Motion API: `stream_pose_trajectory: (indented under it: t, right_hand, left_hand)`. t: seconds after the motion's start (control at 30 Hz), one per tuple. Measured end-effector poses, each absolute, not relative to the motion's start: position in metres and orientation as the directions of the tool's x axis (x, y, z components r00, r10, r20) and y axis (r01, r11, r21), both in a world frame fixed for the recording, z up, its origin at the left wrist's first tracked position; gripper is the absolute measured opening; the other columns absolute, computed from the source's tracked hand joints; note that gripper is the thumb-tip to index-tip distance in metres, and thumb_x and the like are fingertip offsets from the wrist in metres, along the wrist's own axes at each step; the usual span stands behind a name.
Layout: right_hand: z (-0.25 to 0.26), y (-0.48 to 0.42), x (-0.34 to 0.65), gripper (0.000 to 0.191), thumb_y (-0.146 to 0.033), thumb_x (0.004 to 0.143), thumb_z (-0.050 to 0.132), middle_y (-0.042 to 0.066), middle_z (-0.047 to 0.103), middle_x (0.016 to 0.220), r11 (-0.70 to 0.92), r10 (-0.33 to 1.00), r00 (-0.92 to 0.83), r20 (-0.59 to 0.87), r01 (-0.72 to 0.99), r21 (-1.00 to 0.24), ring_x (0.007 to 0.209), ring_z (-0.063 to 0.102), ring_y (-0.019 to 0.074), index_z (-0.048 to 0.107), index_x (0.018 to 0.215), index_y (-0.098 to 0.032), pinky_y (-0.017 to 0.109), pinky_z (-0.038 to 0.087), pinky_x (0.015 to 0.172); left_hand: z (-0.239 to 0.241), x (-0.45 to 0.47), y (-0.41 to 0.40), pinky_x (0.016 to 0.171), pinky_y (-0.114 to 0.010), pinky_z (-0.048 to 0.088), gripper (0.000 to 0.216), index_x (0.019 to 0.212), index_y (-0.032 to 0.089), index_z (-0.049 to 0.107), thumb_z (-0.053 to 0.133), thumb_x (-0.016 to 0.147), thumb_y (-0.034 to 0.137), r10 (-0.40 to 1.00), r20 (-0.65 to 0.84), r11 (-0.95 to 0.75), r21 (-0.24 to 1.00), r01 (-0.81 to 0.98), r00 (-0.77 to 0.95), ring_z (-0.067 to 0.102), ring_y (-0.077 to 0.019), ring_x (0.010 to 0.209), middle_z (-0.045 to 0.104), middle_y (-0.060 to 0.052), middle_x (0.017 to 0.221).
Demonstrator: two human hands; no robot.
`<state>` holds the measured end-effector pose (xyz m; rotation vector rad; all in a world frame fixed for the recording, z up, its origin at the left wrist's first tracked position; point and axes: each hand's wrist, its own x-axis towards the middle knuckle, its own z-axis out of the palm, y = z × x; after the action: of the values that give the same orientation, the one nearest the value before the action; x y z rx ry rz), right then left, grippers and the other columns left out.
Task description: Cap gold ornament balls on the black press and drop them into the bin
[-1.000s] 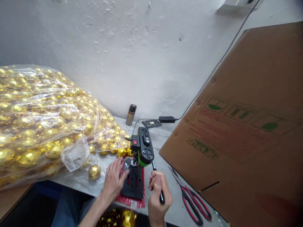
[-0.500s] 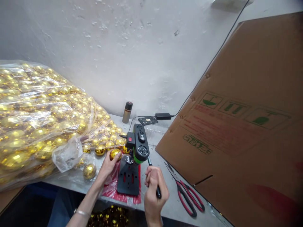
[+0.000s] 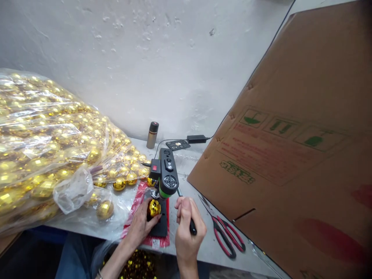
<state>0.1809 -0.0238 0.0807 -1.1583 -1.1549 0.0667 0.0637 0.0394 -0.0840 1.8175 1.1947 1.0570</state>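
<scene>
Between the thumb and fingers of my left hand (image 3: 142, 226) is a gold mirrored ball (image 3: 154, 208). The hand holds it over the black slotted base (image 3: 159, 231) of a small bench drill press (image 3: 169, 170), just below the drill head. Wrapped round the black-ended lever (image 3: 193, 228) on the press's right side is my right hand (image 3: 188, 221). Under the base lies a red plastic sheet (image 3: 132, 217). The drill tip is hidden behind the head and the ball.
A large clear bag of gold balls (image 3: 58, 143) fills the left, with loose balls (image 3: 105, 209) near it. Red-handled scissors (image 3: 225, 236) lie at right beside a big cardboard box (image 3: 279, 128). Behind the press stand a bottle (image 3: 152, 135), a phone (image 3: 178, 145) and a power adapter (image 3: 196, 138).
My left hand has brought the gold ball from beside the press to over its base, under the drill head. My right hand stays on the lever. The view has shifted slightly.
</scene>
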Motion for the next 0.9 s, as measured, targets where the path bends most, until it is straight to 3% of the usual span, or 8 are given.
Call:
stream_pose_trajectory:
  t: [0.23, 0.43, 0.67, 0.9]
  right_hand:
    - [0.080, -0.026, 0.181, 0.035, -0.026, 0.108, 0.046, -0.004, 0.050, 0.066, 0.488, 0.567, 0.448, 0.691, 0.493, -0.720, 0.055, 0.048, 0.0103, 0.055, 0.074, -0.021, 0.023, 0.038, 0.050]
    - [0.078, -0.027, 0.182, 0.033, -0.022, 0.107, 0.046, -0.003, 0.053, 0.067, 0.508, 0.560, 0.433, 0.706, 0.494, -0.706, 0.057, 0.049, 0.0109, 0.056, 0.076, -0.021, 0.024, 0.039, 0.053]
    - [0.030, -0.025, 0.184, 0.032, -0.019, 0.107, 0.042, -0.002, 0.056, 0.071, 0.525, 0.509, 0.396, 0.764, 0.560, -0.641, 0.059, 0.054, 0.0116, 0.054, 0.078, -0.022, 0.025, 0.040, 0.055]
    - [0.006, -0.022, 0.186, 0.033, -0.019, 0.106, 0.041, -0.001, 0.058, 0.071, 0.551, 0.457, 0.380, 0.804, 0.588, -0.592, 0.064, 0.056, 0.0139, 0.054, 0.076, -0.023, 0.030, 0.048, 0.069]
  left_hand:
    - [-0.078, 0.061, 0.043, 0.103, -0.050, 0.057, 0.053, 0.136, 0.020, 0.059, 0.070, 0.085, 0.028, 0.879, 0.279, -0.432, 0.809, 0.398, 0.387, 0.070, -0.0329, 0.121, 0.072, -0.015, 0.129]
    - [-0.081, 0.070, 0.050, 0.100, -0.053, 0.053, 0.051, 0.129, 0.021, 0.063, 0.072, 0.080, 0.029, 0.886, 0.303, -0.450, 0.741, 0.499, 0.351, 0.068, -0.0346, 0.112, 0.074, -0.012, 0.120]
    - [-0.086, 0.072, 0.049, 0.098, -0.050, 0.049, 0.051, 0.126, 0.022, 0.064, 0.073, 0.076, 0.026, 0.881, 0.286, -0.459, 0.713, 0.530, 0.377, 0.066, -0.0324, 0.107, 0.072, -0.009, 0.114]
    - [-0.079, 0.071, 0.048, 0.098, -0.050, 0.047, 0.052, 0.126, 0.022, 0.062, 0.073, 0.075, 0.025, 0.884, 0.247, -0.436, 0.741, 0.511, 0.396, 0.066, -0.0333, 0.108, 0.072, -0.010, 0.114]
